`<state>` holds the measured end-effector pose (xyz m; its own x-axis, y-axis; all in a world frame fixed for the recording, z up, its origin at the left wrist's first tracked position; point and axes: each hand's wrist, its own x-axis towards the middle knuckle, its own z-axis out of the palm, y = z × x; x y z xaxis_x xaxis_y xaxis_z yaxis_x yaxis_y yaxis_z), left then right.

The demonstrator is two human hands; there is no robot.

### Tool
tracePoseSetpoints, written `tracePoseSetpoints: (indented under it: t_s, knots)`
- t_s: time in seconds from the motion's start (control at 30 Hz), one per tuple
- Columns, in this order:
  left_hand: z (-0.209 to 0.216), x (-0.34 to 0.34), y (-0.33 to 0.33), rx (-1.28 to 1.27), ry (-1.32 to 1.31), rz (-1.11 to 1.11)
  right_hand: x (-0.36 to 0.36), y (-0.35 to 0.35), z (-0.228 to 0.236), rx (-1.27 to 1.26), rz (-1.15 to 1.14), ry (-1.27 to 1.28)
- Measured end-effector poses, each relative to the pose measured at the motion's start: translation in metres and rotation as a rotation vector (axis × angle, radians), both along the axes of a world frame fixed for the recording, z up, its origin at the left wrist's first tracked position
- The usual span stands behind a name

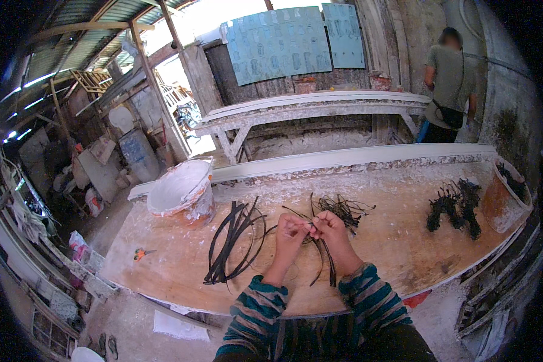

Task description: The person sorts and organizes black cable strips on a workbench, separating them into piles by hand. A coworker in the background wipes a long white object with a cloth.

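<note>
My left hand point(289, 237) and my right hand point(335, 237) meet above the wooden tabletop, both closed in a pinch with fingertips together. Between them are thin black strips point(329, 263), whose ends hang down toward the near edge and stick up beyond my fingers. The exact spot being pinched is hidden by my fingers. Left of my hands lies a loose bundle of longer black strips point(216, 256), some curved into loops. Just beyond my right hand is a tangled pile of thin dark strands point(355, 209).
A plaster-coated bucket point(206, 208) stands at the table's far left, with orange-handled scissors point(142, 254) nearer. Knotted black bunches point(444, 208) lie at the right beside an orange bucket point(502, 208). Behind runs a white-crusted bench point(320, 108); a person point(449, 78) stands at its right end.
</note>
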<state>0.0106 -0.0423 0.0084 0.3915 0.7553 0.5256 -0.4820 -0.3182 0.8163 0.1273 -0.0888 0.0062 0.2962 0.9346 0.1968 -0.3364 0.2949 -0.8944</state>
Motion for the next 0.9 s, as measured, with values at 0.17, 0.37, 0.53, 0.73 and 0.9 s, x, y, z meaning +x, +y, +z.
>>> tracePoseSetpoints:
  t_s: [0.17,0.37,0.53,0.73,0.9]
  knots:
    - [-0.002,0.002,-0.002,-0.026,0.017,0.004,0.005,-0.004,0.004,-0.052,0.155,0.313]
    - [-0.009,0.000,0.005,0.022,0.064,-0.007,0.006,0.000,-0.003,-0.015,0.106,0.214]
    - [-0.013,0.000,0.007,0.022,0.106,0.044,0.000,0.000,-0.004,0.013,-0.120,-0.127]
    - [-0.012,0.001,0.005,-0.092,0.065,0.048,-0.001,-0.003,-0.005,0.048,-0.207,-0.345]
    - [-0.004,-0.003,0.003,-0.108,0.085,0.051,-0.001,-0.001,-0.004,0.060,-0.183,-0.368]
